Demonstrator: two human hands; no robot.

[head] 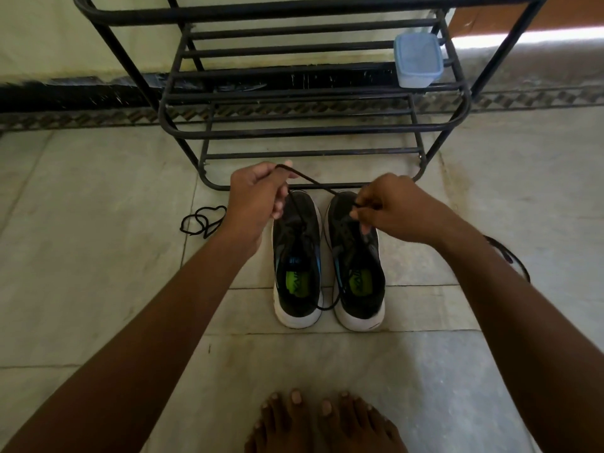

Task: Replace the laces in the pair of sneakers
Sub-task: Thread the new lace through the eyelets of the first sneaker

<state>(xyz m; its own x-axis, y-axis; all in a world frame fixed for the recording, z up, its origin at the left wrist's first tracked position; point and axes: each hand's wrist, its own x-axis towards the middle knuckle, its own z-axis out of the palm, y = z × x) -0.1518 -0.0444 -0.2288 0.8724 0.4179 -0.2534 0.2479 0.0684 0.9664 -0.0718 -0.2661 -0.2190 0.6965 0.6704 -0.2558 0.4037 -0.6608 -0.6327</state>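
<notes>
Two black sneakers with white soles stand side by side on the floor, the left sneaker (297,273) and the right sneaker (358,273), toes pointing away from me. A black lace (313,182) stretches taut between my hands above the toes. My left hand (256,191) is closed on one end over the left sneaker. My right hand (389,207) pinches the other part over the right sneaker's eyelets. A slack loop of lace (327,307) hangs between the heels.
A loose black lace (202,220) lies coiled on the floor to the left. Another dark cord (510,256) lies on the right, partly behind my forearm. A black metal shoe rack (310,129) stands just beyond the sneakers, holding a plastic container (418,60). My bare feet (323,423) are nearest me.
</notes>
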